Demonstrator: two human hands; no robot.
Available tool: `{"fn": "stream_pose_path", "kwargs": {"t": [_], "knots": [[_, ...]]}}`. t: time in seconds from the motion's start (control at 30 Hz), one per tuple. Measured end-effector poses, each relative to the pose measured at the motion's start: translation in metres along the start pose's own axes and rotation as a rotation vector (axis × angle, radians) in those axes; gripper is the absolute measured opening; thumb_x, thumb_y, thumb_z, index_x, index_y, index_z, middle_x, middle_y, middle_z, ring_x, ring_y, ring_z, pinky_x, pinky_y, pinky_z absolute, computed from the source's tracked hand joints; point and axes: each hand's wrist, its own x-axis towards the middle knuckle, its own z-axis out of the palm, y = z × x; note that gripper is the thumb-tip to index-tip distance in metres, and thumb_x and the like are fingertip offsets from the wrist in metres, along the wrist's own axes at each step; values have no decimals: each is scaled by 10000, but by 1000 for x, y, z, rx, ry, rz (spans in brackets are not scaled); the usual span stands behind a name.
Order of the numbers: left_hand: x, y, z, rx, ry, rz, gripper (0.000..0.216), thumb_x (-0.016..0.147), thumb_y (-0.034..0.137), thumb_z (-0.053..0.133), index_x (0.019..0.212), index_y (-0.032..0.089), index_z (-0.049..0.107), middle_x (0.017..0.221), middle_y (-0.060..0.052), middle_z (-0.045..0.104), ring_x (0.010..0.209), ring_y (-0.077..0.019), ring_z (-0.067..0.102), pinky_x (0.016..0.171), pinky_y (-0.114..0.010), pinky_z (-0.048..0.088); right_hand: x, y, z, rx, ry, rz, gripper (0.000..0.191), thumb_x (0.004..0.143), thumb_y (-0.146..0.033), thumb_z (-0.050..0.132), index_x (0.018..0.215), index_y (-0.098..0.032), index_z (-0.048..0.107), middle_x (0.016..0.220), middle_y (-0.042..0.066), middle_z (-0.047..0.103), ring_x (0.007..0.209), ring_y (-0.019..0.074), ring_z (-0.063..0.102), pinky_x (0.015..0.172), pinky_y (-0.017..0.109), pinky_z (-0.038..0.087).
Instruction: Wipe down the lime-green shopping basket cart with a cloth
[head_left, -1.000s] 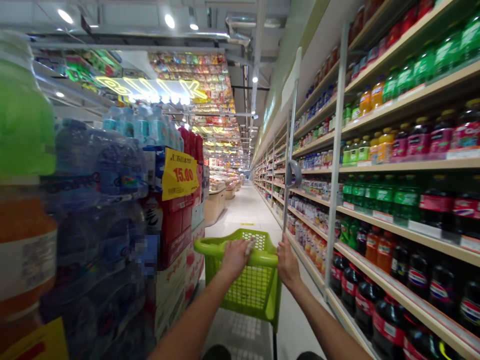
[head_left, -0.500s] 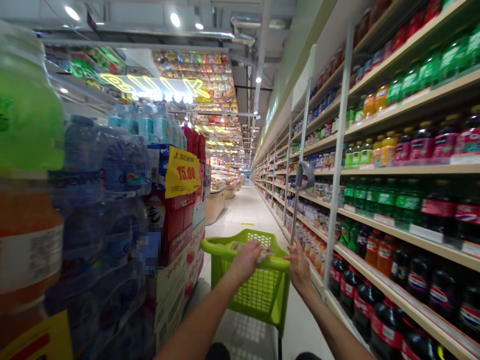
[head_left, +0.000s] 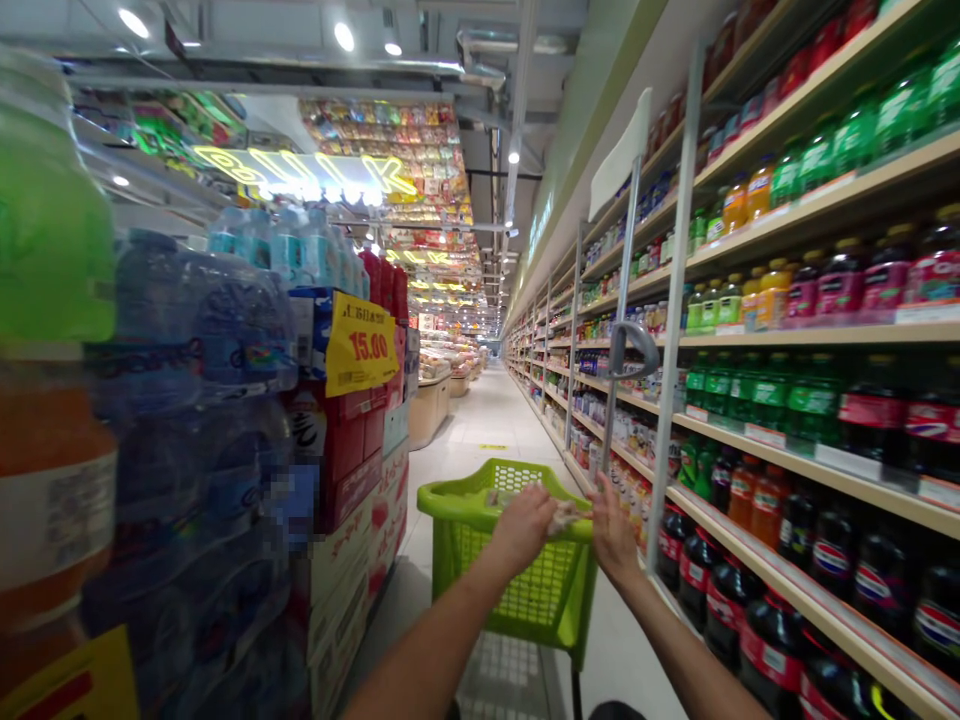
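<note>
Looks like the green cart (head_left: 480,515) has slid a bit closer to the shelves (head_left: 825,333) on its right since a second ago, and the grey pole (head_left: 625,275) at its right end now leans further over that way. Both hands have gone along with it and sit just apart. Left hand (head_left: 523,530) is curled over the cart's near rim, closed on some pale crumpled thing (head_left: 561,516). Right hand (head_left: 616,530) is at the cart's right corner by the pole's foot, can't tell if it's gripping or only touching. Left of the cart: a yellow price sign (head_left: 362,345) reading 15.00, then stacked bottled water (head_left: 232,320). Well beyond the cart, up and left, a neon BULK sign (head_left: 304,172) glows.
</note>
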Motion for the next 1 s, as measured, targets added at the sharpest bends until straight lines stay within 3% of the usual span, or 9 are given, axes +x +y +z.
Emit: {"fn": "stream_pose_path", "kwargs": {"t": [0.13,0.2,0.27,0.4,0.47,0.6,0.73,0.9,1.0], "knots": [[-31,-58,-41,-18,53,-328,367,730,95,440,1073,185,536,1080,-53,541,1029,-186,474,927,-331,367,1,-7,3,-92,-57,-14,519,858,-382,199,1243,-115,422,957,108,646,800,222,623,741,357,448],[-35,-67,-48,4,63,-391,357,727,89,420,1051,168,548,1061,-63,547,1021,-194,481,925,-342,368,0,-20,9,-161,-103,-64,493,864,-365,203,1207,-132,469,1045,114,623,887,229,606,776,360,440],[-29,-56,-40,6,51,-349,357,734,103,428,1060,186,547,1080,-51,546,1041,-188,469,942,-337,355,-3,-32,14,-217,-154,-96,480,874,-353,199,1219,-149,464,1068,107,618,899,229,604,781,360,438],[-9,-14,-10,2,6,-46,330,774,141,427,1075,210,544,1088,-40,556,1065,-187,452,994,-365,303,-8,-40,19,-305,-187,-121,472,884,-321,203,1253,-135,429,951,102,661,820,223,621,740,349,443],[-10,-11,-7,-12,-9,5,343,767,131,435,1084,209,539,1123,-45,547,1095,-195,441,1011,-382,282,-9,-35,17,-312,-181,-157,464,887,-309,204,1247,-132,436,963,99,659,830,216,617,746,339,440],[-40,-53,-35,-40,64,-306,454,703,65,453,1131,202,514,1247,-51,474,1175,-194,394,1000,-339,303,-9,-25,12,-321,-174,-185,455,889,-305,204,1228,-139,457,999,96,650,821,217,614,752,345,435],[-57,-87,-63,-3,180,-595,408,680,43,456,1044,190,568,1167,-75,535,1116,-213,456,948,-358,336,-11,-25,14,-368,-150,-193,425,882,-289,239,1187,-154,501,981,90,655,818,213,608,759,344,427],[-23,-61,-49,-231,177,-605,351,744,69,374,1035,147,555,881,-43,649,780,-153,592,719,-279,444,-14,-25,18,-362,-113,-252,408,878,-278,258,1175,-156,511,1030,88,641,833,199,602,771,341,420],[-12,-40,-39,-243,135,-534,260,726,124,454,936,172,599,871,-30,650,814,-166,580,740,-280,428,-14,-23,17,-349,-110,-263,405,877,-281,266,1167,-147,516,1003,83,651,822,204,602,757,341,421]]}}
